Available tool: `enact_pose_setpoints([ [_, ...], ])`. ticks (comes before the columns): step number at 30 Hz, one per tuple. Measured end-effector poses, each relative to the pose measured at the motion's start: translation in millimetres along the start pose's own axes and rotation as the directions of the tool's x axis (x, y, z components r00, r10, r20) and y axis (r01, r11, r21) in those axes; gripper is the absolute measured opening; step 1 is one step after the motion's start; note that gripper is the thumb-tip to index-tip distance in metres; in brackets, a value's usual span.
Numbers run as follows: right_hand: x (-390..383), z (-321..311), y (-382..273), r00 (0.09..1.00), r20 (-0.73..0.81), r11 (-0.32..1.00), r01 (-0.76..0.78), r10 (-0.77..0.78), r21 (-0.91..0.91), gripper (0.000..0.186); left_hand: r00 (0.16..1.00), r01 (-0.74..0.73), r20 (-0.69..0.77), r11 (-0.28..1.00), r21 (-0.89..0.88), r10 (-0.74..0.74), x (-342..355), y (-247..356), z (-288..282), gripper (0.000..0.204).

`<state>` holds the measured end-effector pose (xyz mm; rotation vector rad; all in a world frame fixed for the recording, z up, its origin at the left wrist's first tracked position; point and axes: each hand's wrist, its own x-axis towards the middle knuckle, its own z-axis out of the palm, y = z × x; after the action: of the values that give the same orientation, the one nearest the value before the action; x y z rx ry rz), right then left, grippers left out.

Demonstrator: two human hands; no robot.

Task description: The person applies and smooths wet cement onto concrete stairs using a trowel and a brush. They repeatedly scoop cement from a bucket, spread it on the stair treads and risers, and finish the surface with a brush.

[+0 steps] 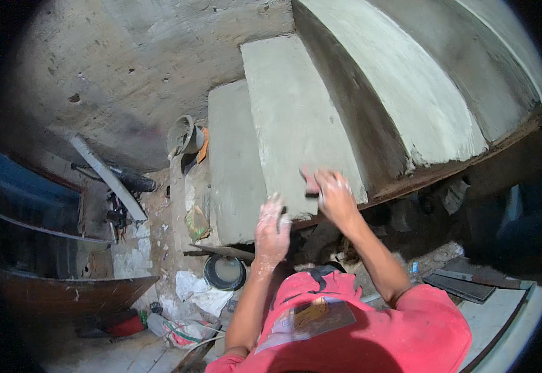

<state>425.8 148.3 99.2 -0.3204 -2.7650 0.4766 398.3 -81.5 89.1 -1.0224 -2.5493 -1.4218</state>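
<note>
My right hand [334, 194] grips a small reddish tool [310, 181] with a dark lower edge, possibly a brush, over the front part of a pale, freshly plastered stair tread [291, 105]. My left hand [273, 227], dusted with white plaster, lies with fingers stretched out at that tread's front edge, left of the tool; whether it touches the surface is unclear. A lower, greyer step [230, 143] adjoins on the left, and curved higher steps [395, 74] rise to the right.
A bucket [184, 135] with an orange item stands left of the steps. A dark basin [224, 271] sits below on the littered floor. Boards [463, 283] lie at lower right. A rough wall [140, 74], a long plank [109, 177] and a window [28, 186] are to the left.
</note>
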Motion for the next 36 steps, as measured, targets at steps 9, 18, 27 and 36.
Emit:
enact_pose_setpoints([
  [9,72.1,5.6,16.6,0.995,-0.028,0.996,-0.094,0.094,0.001,0.055,0.86,-0.332,0.484,0.899,0.287,0.163,93.6,-18.5,28.5,0.063],
  [18,148.0,17.2,40.5,0.99,-0.079,0.993,-0.121,0.12,-0.005,0.041,0.843,-0.303,0.516,0.928,0.216,0.155,131.4,-30.6,48.1,0.066],
  [27,206.1,26.6,52.0,0.996,-0.033,0.996,-0.087,0.087,0.014,0.041,0.83,-0.246,0.54,0.96,0.135,0.137,142.6,-38.9,55.4,0.065],
  [36,234.1,41.7,66.2,0.992,-0.031,0.992,-0.124,0.123,-0.024,0.039,0.807,-0.194,0.586,0.969,0.15,0.07,145.8,-36.0,58.8,0.067],
])
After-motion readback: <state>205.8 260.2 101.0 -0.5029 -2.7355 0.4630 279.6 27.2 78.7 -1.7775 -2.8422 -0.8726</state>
